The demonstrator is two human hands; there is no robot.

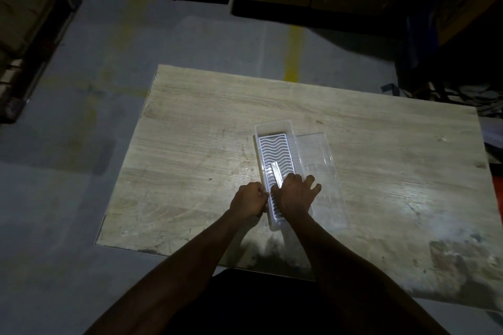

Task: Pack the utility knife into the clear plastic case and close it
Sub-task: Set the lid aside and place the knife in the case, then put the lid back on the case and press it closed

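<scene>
1. Knife lies inside the clear plastic case, low in the frame centre, on its wavy white insert; my right hand has its grip clamped on the handle.
2. My left hand is closed on the left wall of the case and steadies it on the bench.
3. What is left, I judge: release the knife, then fold the open lid from the right and shut it.
4. No brand or writing is readable.

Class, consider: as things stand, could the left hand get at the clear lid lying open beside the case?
Probably not directly: the left hand grips the case's left wall, and the right hand lies between it and the lid.
</scene>
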